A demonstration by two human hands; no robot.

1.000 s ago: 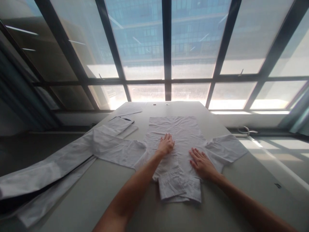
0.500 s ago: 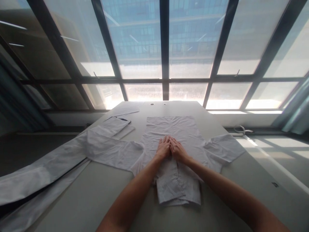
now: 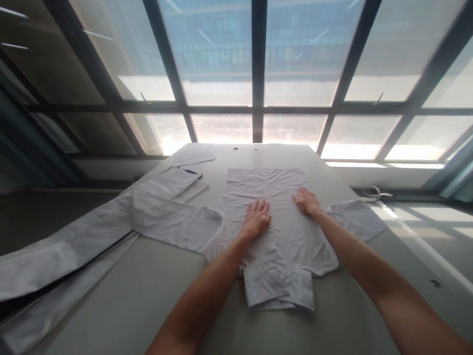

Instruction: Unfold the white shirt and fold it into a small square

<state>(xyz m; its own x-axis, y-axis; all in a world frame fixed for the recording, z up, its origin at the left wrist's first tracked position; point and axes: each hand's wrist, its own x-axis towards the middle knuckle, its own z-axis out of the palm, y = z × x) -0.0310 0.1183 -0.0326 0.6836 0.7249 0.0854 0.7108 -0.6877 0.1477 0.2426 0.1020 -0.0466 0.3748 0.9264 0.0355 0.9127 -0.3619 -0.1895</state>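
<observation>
On the surface [image 3: 155,286], right of some pale cloth [image 3: 81,239], a white shirt [image 3: 288,229] lies spread; the left hand [image 3: 257,218] rests flat on it, released; the right hand [image 3: 307,202] touches its right side, grip unclear.

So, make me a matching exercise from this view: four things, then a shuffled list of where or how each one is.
1. Left hand
2. Right hand
3. White shirt
4. Window frame

A. Dark, beyond the table
B. Near the shirt body's right edge
C. Spread out, with creases
D. Palm down near the shirt's middle

Pairs: 1-D, 2-B, 3-C, 4-A
</observation>
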